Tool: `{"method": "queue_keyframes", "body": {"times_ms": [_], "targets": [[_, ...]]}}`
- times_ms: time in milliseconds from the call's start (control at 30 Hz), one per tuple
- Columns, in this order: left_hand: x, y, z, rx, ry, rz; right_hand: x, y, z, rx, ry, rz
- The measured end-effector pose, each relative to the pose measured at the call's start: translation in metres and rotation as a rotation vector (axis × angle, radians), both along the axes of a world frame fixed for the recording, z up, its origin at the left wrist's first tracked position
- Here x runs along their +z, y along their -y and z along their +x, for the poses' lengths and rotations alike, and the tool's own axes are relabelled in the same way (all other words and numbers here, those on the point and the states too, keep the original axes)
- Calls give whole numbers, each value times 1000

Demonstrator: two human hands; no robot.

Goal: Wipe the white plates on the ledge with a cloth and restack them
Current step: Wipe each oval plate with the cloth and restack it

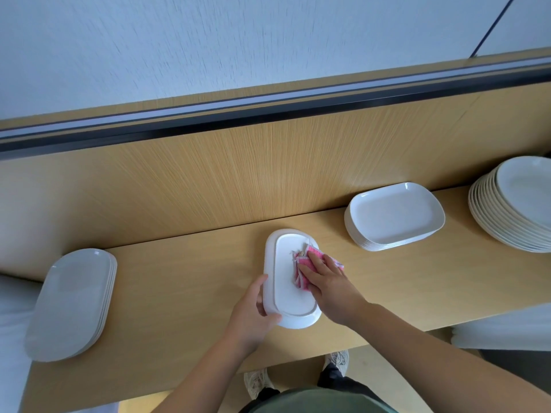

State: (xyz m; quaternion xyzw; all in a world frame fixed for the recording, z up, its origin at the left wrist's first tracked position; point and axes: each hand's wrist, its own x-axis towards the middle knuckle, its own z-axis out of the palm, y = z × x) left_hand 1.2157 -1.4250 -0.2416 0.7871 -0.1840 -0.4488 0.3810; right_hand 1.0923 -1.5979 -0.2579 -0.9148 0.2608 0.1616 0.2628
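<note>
A white oblong plate (286, 290) lies flat on the wooden ledge (185, 293) in the middle of the view. My left hand (253, 315) grips its near left rim, thumb over the edge. My right hand (328, 281) presses a folded pink cloth (308, 265) onto the plate's right side, fingers laid over the cloth. A stack of the same oblong plates (71, 302) sits at the left end of the ledge.
A stack of white rectangular dishes (393, 216) stands to the right, and a tall stack of round plates (515, 204) at the far right edge. A wooden back panel (238, 174) rises behind the ledge. My shoes show on the floor below.
</note>
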Motion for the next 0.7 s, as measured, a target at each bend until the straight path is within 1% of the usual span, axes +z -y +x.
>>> {"method": "queue_keyframes", "body": {"times_ms": [100,267,367,567,600,700], "targets": [[1,2,-1,2,-20,-17,0,3,2,5,18,47],[-2,3,-3,58,-57,-21,0,-10,-5,-34,137,80],[-1,4,-5,109,-105,-30,-7,-23,-15,-77,163,123],[2,6,-3,147,-197,-18,-3,-43,-30,-117,207,179],[4,7,-2,149,-209,-14,-1,-46,-34,-107,205,174],[6,9,3,121,-227,-8,-4,-49,-43,-13,266,74]]}}
